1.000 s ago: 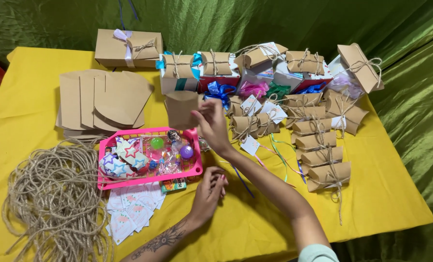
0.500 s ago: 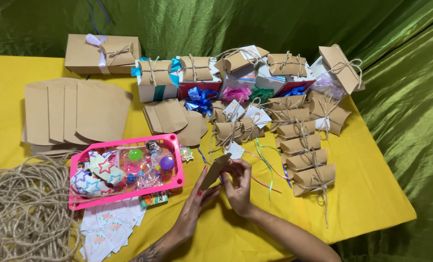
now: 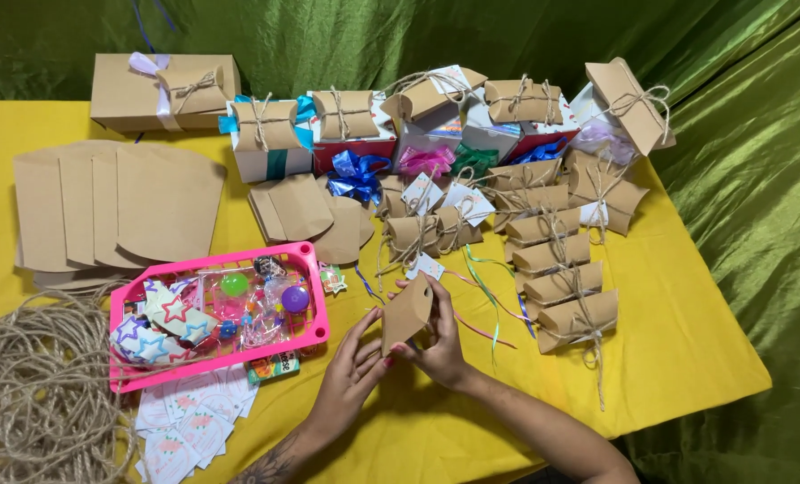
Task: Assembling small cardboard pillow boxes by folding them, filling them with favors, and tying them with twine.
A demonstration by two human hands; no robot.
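Both hands hold one small brown kraft pillow box (image 3: 406, 313) just above the yellow table (image 3: 687, 341), right of the pink tray (image 3: 315, 296). My left hand (image 3: 351, 372) grips its lower left edge with the fingertips. My right hand (image 3: 440, 345) cups the box from the right and behind, thumb on its side. The box is tilted with one end up.
The pink tray holds star stickers and small toys. A heap of jute twine (image 3: 33, 394) lies at left, with printed tags (image 3: 185, 426) beside it. Flat kraft blanks (image 3: 118, 215) and folded blanks (image 3: 301, 211) lie behind. Tied pillow boxes (image 3: 561, 269) and gift boxes (image 3: 266, 134) crowd the back right.
My right hand came back from the flat blanks with a box. Both hands now hold it, raised and more folded, near the tray.
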